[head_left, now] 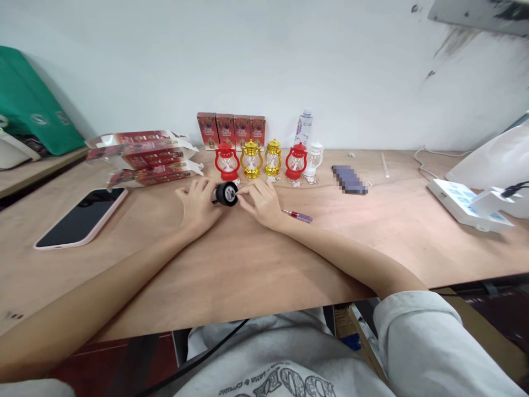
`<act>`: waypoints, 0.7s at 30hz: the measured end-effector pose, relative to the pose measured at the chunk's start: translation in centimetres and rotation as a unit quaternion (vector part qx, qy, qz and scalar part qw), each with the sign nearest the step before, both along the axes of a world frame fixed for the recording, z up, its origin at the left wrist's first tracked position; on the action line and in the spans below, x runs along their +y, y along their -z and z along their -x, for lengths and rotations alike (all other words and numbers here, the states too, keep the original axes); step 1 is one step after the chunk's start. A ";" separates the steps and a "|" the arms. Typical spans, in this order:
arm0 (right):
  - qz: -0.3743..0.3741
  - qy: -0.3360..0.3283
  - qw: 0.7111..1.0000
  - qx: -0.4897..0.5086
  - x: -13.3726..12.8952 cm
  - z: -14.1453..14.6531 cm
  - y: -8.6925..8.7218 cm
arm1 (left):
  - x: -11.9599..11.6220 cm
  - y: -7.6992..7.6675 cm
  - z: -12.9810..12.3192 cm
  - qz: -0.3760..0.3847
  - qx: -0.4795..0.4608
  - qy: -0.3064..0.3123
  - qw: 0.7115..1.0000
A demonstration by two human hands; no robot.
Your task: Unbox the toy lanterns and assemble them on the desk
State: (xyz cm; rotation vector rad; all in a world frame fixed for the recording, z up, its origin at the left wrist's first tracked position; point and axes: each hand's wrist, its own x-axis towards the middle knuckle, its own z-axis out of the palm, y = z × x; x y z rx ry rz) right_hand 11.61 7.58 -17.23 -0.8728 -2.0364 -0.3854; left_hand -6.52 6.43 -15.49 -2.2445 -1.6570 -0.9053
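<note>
My left hand [201,205] is closed around a small black lantern [227,194], tipped so that its round base faces me. Metal parts show inside the opening in that base. At the base's right edge, the fingertips of my right hand [261,203] are pinched together; anything between them is too small to make out. A screwdriver [301,216] with a clear purplish handle lies just right of my right hand. Behind my hands stand a red lantern [227,162], a gold lantern [251,160], another gold lantern [273,158], a second red lantern [296,162] and a white lantern [313,160].
Red boxes [233,131] stand against the wall beside a clear bottle [304,128]. Opened red cartons [155,160] are stacked at left, behind a phone [82,218]. To the right lie a blurred dark object [349,180] and a white power strip [467,205] with a plugged-in adapter.
</note>
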 end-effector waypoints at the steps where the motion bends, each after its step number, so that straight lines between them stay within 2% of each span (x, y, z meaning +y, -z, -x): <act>1: 0.019 0.016 1.000 0.012 0.2 0.0 0.0 | 0.4 0.0 0.4 0.002 -0.013 -0.017 1.000; 3: 0.056 0.047 0.997 0.007 0.7 0.1 0.0 | 1.3 0.0 1.2 0.001 -0.058 -0.058 0.997; 6: 0.094 0.067 0.992 -0.055 1.8 0.7 0.1 | 2.4 0.1 2.3 -0.008 -0.144 -0.108 0.984; 9: 0.122 0.062 0.985 -0.102 2.8 1.4 0.1 | 2.8 0.4 2.7 -0.001 -0.201 -0.119 0.972; 12: 0.163 0.029 0.979 -0.117 3.4 1.9 0.1 | 2.7 0.6 2.5 -0.006 -0.198 -0.094 0.976; 16: 0.218 -0.052 0.968 -0.116 3.5 2.1 0.0 | 2.4 0.5 2.3 0.008 -0.167 -0.077 0.983; 21: 0.248 -0.135 0.941 -0.187 2.9 2.1 -0.1 | 2.1 0.1 2.3 0.037 -0.111 -0.067 0.991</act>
